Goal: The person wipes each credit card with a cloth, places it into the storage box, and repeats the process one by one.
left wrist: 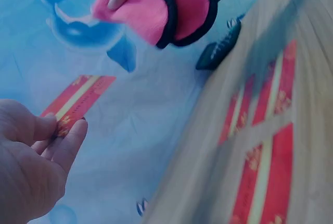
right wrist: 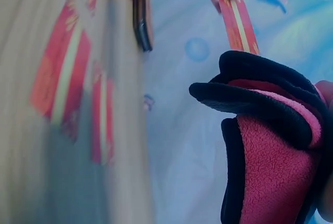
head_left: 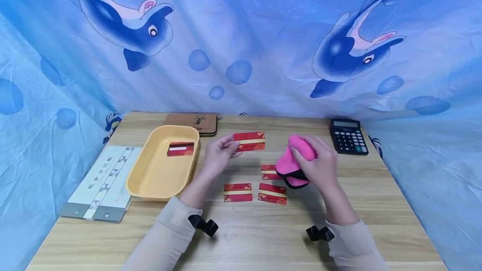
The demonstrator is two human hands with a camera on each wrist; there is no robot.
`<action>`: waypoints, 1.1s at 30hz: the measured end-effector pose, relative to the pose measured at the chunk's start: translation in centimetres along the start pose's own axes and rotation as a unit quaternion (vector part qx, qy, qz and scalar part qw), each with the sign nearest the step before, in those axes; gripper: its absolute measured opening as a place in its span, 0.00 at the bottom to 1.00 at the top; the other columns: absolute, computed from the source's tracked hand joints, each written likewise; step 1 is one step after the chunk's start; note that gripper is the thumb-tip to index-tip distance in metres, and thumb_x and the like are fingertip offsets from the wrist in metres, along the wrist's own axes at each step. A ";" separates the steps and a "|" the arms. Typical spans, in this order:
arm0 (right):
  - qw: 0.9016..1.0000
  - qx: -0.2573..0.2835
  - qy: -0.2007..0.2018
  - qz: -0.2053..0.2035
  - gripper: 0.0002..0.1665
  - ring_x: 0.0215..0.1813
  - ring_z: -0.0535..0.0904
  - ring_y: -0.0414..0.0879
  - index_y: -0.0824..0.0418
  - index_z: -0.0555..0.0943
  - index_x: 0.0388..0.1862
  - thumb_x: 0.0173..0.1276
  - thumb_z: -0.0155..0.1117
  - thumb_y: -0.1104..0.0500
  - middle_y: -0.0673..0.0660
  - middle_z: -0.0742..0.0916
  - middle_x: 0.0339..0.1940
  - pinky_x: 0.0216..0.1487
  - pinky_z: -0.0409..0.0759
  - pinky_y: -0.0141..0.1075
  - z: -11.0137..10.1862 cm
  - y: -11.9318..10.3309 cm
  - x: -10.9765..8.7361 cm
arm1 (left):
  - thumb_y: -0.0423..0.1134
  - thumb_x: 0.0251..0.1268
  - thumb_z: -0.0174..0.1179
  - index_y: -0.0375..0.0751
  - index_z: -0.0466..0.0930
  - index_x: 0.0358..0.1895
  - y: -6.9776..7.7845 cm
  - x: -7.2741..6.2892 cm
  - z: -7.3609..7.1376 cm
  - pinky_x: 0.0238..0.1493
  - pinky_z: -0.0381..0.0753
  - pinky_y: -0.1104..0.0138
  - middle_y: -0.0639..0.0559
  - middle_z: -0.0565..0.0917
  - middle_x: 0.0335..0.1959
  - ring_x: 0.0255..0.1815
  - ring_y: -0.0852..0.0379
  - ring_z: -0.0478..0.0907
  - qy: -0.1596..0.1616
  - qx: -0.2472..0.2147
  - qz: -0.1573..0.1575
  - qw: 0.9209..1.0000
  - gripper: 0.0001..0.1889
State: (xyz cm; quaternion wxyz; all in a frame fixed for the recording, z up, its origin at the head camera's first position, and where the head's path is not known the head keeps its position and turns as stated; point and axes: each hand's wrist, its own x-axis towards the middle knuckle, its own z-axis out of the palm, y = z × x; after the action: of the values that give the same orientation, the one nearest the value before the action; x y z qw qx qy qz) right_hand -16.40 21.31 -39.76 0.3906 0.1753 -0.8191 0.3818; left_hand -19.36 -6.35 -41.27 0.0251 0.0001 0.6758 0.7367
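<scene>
My left hand pinches a red card with a gold stripe by its left end, between thumb and fingers, raised above the table. In my right hand is a folded pink cloth with black edging, gripped from above; its layers fan apart in the right wrist view. Below the hands, three similar red cards lie on the wooden table: a front left card, a front right card, and a card behind them partly hidden by the cloth.
A yellow tray on the left holds a red card with a dark stripe. Beside it lies a pale ledger book, and behind it a brown wallet-like case. The black calculator sits at the back right, before a blue dolphin curtain.
</scene>
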 end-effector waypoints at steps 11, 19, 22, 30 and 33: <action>1.000 0.001 -0.013 -0.014 0.21 0.46 0.86 0.54 0.62 0.88 0.50 0.55 0.80 0.62 0.60 0.89 0.46 0.39 0.87 0.47 2.9 -2.9 0.6 | 0.27 0.78 0.51 0.27 0.66 0.72 1.5 -1.8 2.5 0.53 0.85 0.59 0.32 0.79 0.62 0.53 0.43 0.85 -0.084 -0.027 0.057 0.994 0.23; 0.999 -0.033 0.009 -0.027 0.20 0.41 0.87 0.56 0.64 0.88 0.49 0.56 0.79 0.62 0.61 0.89 0.44 0.34 0.88 0.50 5.0 -4.9 0.5 | 0.27 0.77 0.52 0.29 0.72 0.68 1.6 -2.2 3.7 0.53 0.85 0.64 0.36 0.82 0.60 0.54 0.48 0.85 -0.098 -0.001 0.089 0.991 0.20; 0.998 -0.028 0.007 -0.056 0.19 0.39 0.87 0.56 0.64 0.88 0.48 0.56 0.78 0.62 0.62 0.89 0.43 0.31 0.88 0.49 5.9 -6.2 0.3 | 0.26 0.76 0.52 0.34 0.75 0.67 1.4 -2.2 4.0 0.40 0.87 0.72 0.38 0.84 0.57 0.39 0.56 0.86 -0.090 0.034 0.104 0.990 0.19; 0.997 -0.031 0.015 -0.072 0.18 0.39 0.88 0.56 0.64 0.88 0.47 0.57 0.77 0.63 0.62 0.89 0.43 0.29 0.88 0.47 5.8 -6.4 0.5 | 0.27 0.77 0.51 0.33 0.76 0.66 1.3 -2.2 3.8 0.41 0.88 0.71 0.38 0.85 0.55 0.41 0.56 0.86 -0.077 0.020 0.111 0.991 0.18; 0.998 -0.043 0.024 -0.035 0.19 0.40 0.88 0.57 0.64 0.88 0.49 0.57 0.78 0.63 0.63 0.89 0.44 0.30 0.88 0.49 4.9 -5.2 0.9 | 0.27 0.77 0.51 0.29 0.74 0.67 1.4 -2.3 3.3 0.50 0.87 0.66 0.35 0.83 0.57 0.52 0.48 0.86 -0.079 -0.015 0.102 0.992 0.19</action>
State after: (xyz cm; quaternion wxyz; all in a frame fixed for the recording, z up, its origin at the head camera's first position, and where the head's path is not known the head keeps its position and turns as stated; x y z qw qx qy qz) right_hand -16.44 14.24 -38.53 0.4301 0.1780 -0.8185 0.3367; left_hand -17.05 -3.22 -39.50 0.0026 0.1269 0.6573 0.7429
